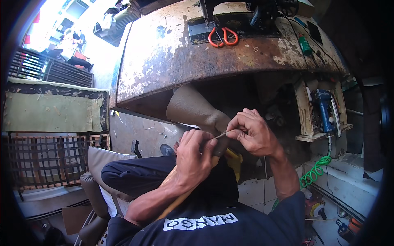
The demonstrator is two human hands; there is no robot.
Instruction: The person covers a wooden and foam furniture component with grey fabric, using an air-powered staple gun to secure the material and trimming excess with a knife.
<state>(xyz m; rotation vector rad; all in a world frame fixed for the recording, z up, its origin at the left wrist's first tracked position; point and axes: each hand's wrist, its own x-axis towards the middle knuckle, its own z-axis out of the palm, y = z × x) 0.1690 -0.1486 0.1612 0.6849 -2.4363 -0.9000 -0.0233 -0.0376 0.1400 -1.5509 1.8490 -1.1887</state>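
My left hand (193,156) is closed, thumb against curled fingers, on one end of a thin pale cord (221,135). The other end of this short stretch is pinched between the thumb and fingers of my right hand (255,134). A grey-brown, leather-like piece (197,107) lies just beyond my hands, wide at its left end and running in behind my right fingers. Beneath my left wrist passes a long yellow piece (177,201); its upper part is hidden by the hand. Another yellow patch (234,160) shows below my right hand.
A worn sewing table (164,61) spans the far side, with orange-handled scissors (223,37) and a green bottle (305,46) by the dark sewing machine (264,18). A blue air tool (325,110) hangs at right on a green coiled hose (315,172). A webbed frame (49,162) stands left.
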